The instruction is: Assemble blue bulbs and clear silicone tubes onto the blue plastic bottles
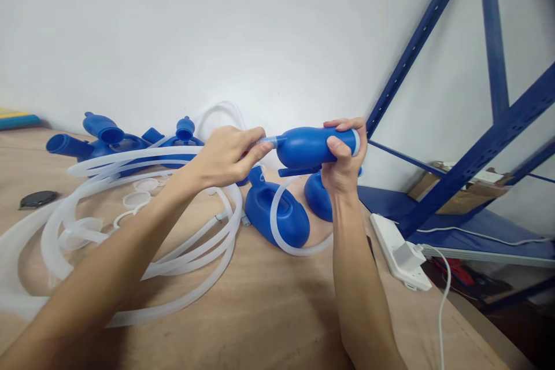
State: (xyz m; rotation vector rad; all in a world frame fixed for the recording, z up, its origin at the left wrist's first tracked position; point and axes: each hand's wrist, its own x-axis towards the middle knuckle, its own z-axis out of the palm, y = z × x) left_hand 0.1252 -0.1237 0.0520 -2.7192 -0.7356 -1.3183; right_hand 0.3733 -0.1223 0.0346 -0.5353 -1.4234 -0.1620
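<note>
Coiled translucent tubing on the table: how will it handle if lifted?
Probably springy, not limp: the tubing holds wide, rounded curves. It may tangle, since several loops cross. Lifting one spot will likely leave the rest trailing, as loops spread across the table.

you face a table [277, 306], a wall [260, 29] behind it. tubes [235, 208] lie on its left, bottles [97, 125] behind them. above it, your right hand [344, 156] holds another bottle [303, 147], right of your left hand [234, 153]. a power strip [385, 237] lies at the right, beside a rack [494, 40].
</note>
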